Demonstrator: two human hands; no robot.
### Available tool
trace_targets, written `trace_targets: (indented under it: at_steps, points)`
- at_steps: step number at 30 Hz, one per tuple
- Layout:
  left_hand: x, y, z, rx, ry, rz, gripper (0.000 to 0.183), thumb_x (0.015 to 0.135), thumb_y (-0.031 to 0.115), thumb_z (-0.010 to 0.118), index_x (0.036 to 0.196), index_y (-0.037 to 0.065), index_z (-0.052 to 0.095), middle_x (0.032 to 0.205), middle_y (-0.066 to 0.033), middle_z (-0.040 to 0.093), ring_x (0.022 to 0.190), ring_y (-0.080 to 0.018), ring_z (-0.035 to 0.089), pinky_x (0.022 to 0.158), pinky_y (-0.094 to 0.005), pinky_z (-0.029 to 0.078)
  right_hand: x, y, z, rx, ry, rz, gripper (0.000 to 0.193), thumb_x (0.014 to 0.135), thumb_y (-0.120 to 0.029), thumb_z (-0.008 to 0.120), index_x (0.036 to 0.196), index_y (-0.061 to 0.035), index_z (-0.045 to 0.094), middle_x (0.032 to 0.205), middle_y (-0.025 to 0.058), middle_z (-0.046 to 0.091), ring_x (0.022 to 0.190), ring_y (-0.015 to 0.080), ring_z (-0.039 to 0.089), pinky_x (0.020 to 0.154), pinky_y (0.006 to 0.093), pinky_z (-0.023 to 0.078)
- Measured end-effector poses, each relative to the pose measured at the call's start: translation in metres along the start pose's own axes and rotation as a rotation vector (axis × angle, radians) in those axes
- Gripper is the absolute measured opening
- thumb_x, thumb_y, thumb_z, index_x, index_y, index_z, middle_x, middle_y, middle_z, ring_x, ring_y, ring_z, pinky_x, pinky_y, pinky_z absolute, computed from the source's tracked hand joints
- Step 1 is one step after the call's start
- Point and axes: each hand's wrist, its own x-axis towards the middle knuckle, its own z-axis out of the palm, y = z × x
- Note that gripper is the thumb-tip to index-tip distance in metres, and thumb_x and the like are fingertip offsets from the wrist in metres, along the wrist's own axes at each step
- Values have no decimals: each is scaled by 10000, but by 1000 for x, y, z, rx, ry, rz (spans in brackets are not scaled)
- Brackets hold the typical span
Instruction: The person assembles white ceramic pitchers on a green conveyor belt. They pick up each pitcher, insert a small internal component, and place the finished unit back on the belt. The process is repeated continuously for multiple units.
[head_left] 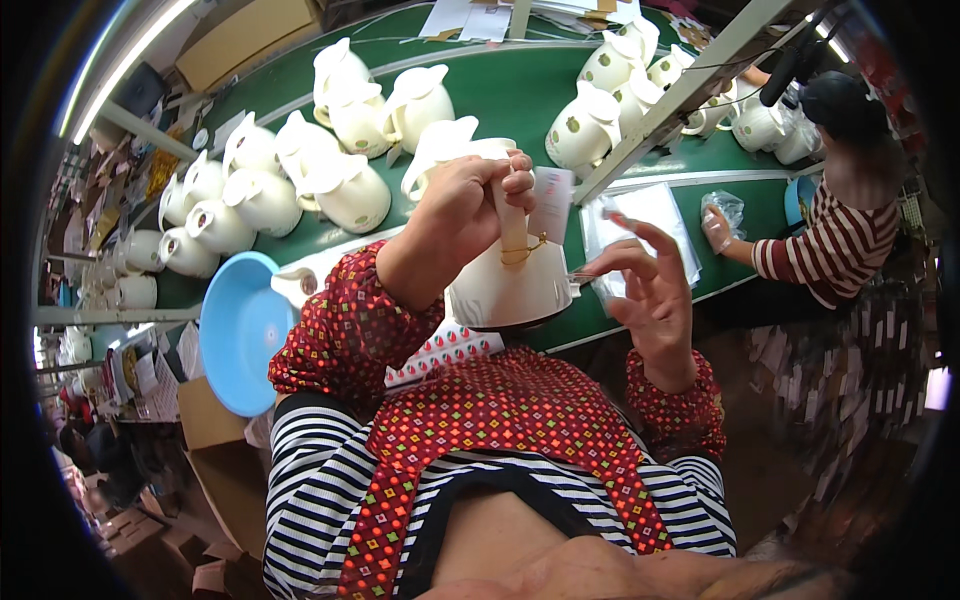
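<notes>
Currently, I judge this piece to be well along: its label looks to be on, though perhaps not yet secured. The white jug [508,292] is at the near middle of the scene, over the near edge of the green table [490,75]; I can't tell whether it rests there. I see the left hand [465,195] closed on the upper part of the handle [513,225]. Lower down, a gold cord [515,257] loops round that handle, and a white tag [552,207] stands just to its right; how they join isn't clear to me. The right hand [645,290] has its fingers spread, 1 fingertip at the jug's right side, and I can't tell whether it pinches a cord end or merely touches.

As for what's left, I count at least 10 other jugs [360,195] on the left, but can't make out whether they're tagged. More patterned jugs [583,130] stand far right. On the right, past some white sheets [655,202], a co-worker's hand [716,232] is at a crumpled clear bag [732,206], so I'd guess bagging is a separate step.
</notes>
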Motion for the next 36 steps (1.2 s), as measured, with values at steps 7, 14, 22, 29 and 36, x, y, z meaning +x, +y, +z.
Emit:
trace_targets:
  at_steps: [7,14,22,29,36]
  points:
    - [-24,-15,-23,-129,85,-94,78,967,-66,443,1017,-13,471,888,-61,493,703,-140,461,709,-308,416,-8,-9,41,-308,-172,217,813,834,33,770,1547,-22,384,915,21,750,947,127,637,977,305,438]
    - [-41,-22,-25,-70,155,-91,135,1056,15,381,1098,-58,486,835,-30,470,713,-113,441,684,-272,416,-11,4,63,-460,-277,184,880,817,60,776,1579,-55,352,888,26,745,931,138,652,1014,331,439]
    - [-51,-21,-24,-68,140,-108,142,1056,19,380,1059,-51,503,789,-17,461,698,-112,430,678,-279,414,-17,16,71,-488,-296,143,885,787,69,745,1574,-134,396,904,14,743,1044,196,665,1110,424,289]
    - [-56,-23,-22,-65,184,-94,132,1045,4,433,1109,-72,519,809,-16,472,674,-104,430,672,-281,417,-19,21,73,-682,-342,-33,887,781,47,808,1562,-106,415,965,57,761,1029,202,678,1108,404,334]
    - [-64,-29,-15,-94,153,-100,238,1048,3,433,1270,-75,462,879,-30,509,673,-97,448,679,-270,425,-29,41,66,-828,-321,-347,888,760,-109,902,1526,-86,452,1075,74,659,958,249,604,975,445,392]
